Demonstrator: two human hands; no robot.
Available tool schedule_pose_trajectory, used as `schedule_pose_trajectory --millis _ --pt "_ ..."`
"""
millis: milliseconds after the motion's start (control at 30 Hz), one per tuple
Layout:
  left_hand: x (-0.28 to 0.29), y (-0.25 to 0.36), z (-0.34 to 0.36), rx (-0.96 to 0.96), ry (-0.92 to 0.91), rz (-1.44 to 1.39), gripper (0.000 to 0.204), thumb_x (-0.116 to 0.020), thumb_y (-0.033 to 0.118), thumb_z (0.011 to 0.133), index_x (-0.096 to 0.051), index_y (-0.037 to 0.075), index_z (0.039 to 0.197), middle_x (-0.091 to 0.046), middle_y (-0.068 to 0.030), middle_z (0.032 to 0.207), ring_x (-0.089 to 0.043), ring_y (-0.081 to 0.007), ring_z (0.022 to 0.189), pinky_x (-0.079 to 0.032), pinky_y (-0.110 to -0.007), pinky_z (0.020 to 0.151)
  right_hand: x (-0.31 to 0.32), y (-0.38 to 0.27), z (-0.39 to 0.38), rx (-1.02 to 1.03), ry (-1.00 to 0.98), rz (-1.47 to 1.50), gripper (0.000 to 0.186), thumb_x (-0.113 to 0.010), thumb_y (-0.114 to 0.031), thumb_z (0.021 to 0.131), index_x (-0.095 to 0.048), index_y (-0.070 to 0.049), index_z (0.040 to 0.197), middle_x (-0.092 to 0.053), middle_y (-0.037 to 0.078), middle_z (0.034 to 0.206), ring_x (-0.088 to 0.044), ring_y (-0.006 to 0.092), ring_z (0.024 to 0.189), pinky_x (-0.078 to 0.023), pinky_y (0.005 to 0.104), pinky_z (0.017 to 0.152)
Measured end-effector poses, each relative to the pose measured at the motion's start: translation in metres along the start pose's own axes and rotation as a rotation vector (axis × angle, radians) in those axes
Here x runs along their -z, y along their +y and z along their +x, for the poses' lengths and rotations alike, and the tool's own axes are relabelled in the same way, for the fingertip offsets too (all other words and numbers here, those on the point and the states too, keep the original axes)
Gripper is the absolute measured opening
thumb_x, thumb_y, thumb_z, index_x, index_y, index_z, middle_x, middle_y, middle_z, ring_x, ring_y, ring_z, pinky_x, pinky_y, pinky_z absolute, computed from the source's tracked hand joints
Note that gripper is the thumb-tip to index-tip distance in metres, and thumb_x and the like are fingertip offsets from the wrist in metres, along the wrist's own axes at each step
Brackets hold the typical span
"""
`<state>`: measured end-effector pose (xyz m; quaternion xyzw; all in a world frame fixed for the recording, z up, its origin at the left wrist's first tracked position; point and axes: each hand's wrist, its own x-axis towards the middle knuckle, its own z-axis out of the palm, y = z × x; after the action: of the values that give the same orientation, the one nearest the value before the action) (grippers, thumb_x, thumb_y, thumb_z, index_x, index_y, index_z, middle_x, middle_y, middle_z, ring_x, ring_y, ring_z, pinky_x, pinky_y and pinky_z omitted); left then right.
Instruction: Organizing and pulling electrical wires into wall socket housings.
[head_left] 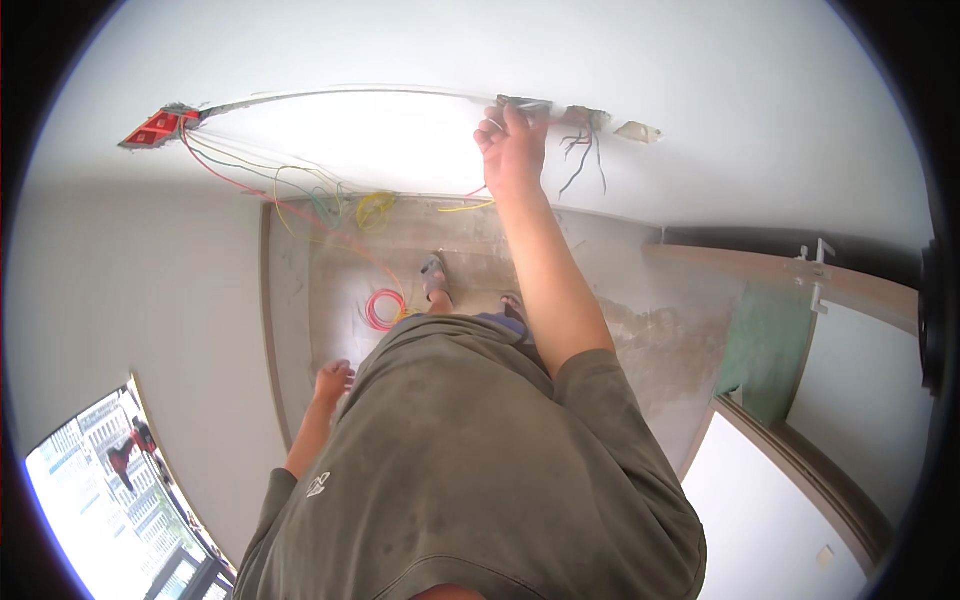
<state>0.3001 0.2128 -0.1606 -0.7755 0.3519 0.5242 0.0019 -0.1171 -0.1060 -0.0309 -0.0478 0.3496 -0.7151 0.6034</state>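
Note:
My right hand (512,150) is raised to the white wall, its fingers curled at the edge of a rough rectangular cutout (530,104). What the fingers grip, if anything, is hidden. A yellow wire (465,208) and a short red one stick out beside my right wrist. Just right of the hand, another cutout (585,118) has several dark and red wires (583,155) dangling from it. Down at my side hangs my left hand (335,380), fingers loosely apart and holding nothing.
At the far left a red junction box (160,128) trails several coloured wires. A yellow coil (375,211) hangs low by the wall; a red coil (384,309) lies near my feet. A red-and-black power tool (128,455) rests by the window. Door panels (850,390) stand at right.

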Motion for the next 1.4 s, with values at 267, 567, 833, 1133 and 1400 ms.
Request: schedule_pose_trajectory --millis 267,567,833,1133,1400 --pt "0.066 0.016 0.048 0.067 0.0 -0.228 0.027 -0.053 0.022 0.094 -0.061 0.003 0.111 -0.066 -0.0082 0.088 -0.061 -0.0141 0.069 -0.05 -0.027 0.057 -0.01 0.015 -0.009 0.047 0.166 -0.169 0.028 -0.061 -0.017 0.092 -0.045 -0.007 0.113 -0.056 0.006 0.072 -0.053 0.0156 0.056 -0.046 0.0307 0.052" --pt "0.098 0.053 0.067 -0.024 -0.062 -0.205 0.026 -0.052 0.018 0.093 -0.06 0.002 0.111 -0.065 -0.0068 0.084 -0.06 -0.0133 0.066 -0.05 -0.027 0.056 0.022 -0.013 -0.018 -0.002 0.068 -0.354 0.03 -0.057 -0.034 0.093 -0.052 -0.005 0.086 -0.052 0.006 0.054 -0.044 0.0138 0.04 -0.038 0.0284 0.041" --pt "0.068 0.047 0.047 0.002 -0.028 -0.184 0.028 -0.053 0.019 0.093 -0.06 0.002 0.113 -0.066 -0.0076 0.086 -0.061 -0.0141 0.068 -0.051 -0.027 0.057 0.073 -0.022 -0.112 -0.158 0.138 -0.675 0.034 -0.056 -0.039 0.094 -0.06 -0.006 0.084 -0.042 -0.003 0.056 -0.038 0.0084 0.046 -0.028 0.0263 0.043" --pt "0.028 0.097 0.036 -0.125 -0.114 -0.102 0.03 -0.056 0.025 0.094 -0.062 0.002 0.112 -0.066 -0.0069 0.09 -0.061 -0.0143 0.071 -0.05 -0.029 0.059 0.093 -0.033 -0.12 -0.177 0.037 -0.677 0.036 -0.058 -0.038 0.093 -0.07 -0.004 0.098 -0.046 -0.003 0.061 -0.041 0.0088 0.05 -0.036 0.0249 0.051" --pt "0.008 0.339 -0.023 -0.562 -0.337 -0.638 0.041 -0.053 0.027 0.097 -0.047 0.0 0.128 -0.057 -0.0135 0.12 -0.057 -0.0225 0.109 -0.049 -0.035 0.087 0.096 -0.013 -0.113 0.732 -0.106 -1.115 0.024 -0.062 -0.024 0.09 -0.069 -0.006 0.104 -0.06 0.008 0.081 -0.054 0.0223 0.068 -0.045 0.0317 0.063"
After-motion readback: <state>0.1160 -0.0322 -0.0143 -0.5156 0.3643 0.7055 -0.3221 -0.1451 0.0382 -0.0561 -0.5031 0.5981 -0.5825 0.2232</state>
